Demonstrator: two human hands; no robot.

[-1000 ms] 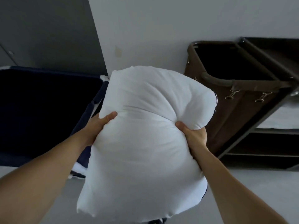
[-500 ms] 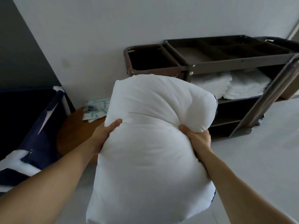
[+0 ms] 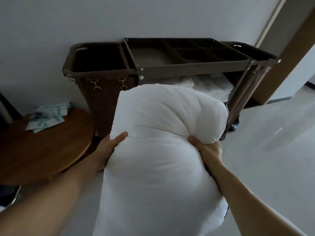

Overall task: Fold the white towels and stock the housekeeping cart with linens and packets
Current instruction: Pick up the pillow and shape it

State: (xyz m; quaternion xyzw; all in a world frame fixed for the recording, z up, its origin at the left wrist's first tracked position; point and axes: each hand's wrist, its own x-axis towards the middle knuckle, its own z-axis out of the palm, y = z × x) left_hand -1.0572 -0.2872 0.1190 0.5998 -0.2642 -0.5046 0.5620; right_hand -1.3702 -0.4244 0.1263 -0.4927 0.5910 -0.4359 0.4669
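— Hands first. What has hold of what?
— Both are on one white pillow [image 3: 162,159], held upright, near centre. Left hand [image 3: 109,149] clasps its left edge: thumb laid across the front, fingers hidden behind. Right hand [image 3: 208,149] grips the right edge, with the fabric bunched and dented in under the thumb; its fingers are also out of sight behind. Both forearms run in from the near edge.
— Is the pillow touching anything else?
— Cannot tell at its far side. Its top covers the lower middle of the housekeeping cart [image 3: 187,70].
— The cart, then.
— Brown frame, standing against the far wall [image 3: 153,19]. Top tray [image 3: 150,56] split by dividers into compartments; contents too dark to tell. Brown fabric bag [image 3: 105,103] hangs on the cart's left end, mouth open, two metal clips [image 3: 95,85] on its front. Second bag [image 3: 245,99] on the right end, seen mostly edge-on.
— Towels?
— White towels [image 3: 211,86] stacked on the shelf just under the tray, right of the pillow's top. Blurred; count not readable.
— Packets?
— On the round wooden table [image 3: 42,150] at left, just beside the cart's left bag. Pale green-and-white packets [image 3: 49,114] in a loose heap at the table's far edge.
— Surroundings?
— Pale floor [image 3: 264,159] to the right; wooden door frame [image 3: 289,57] far right.
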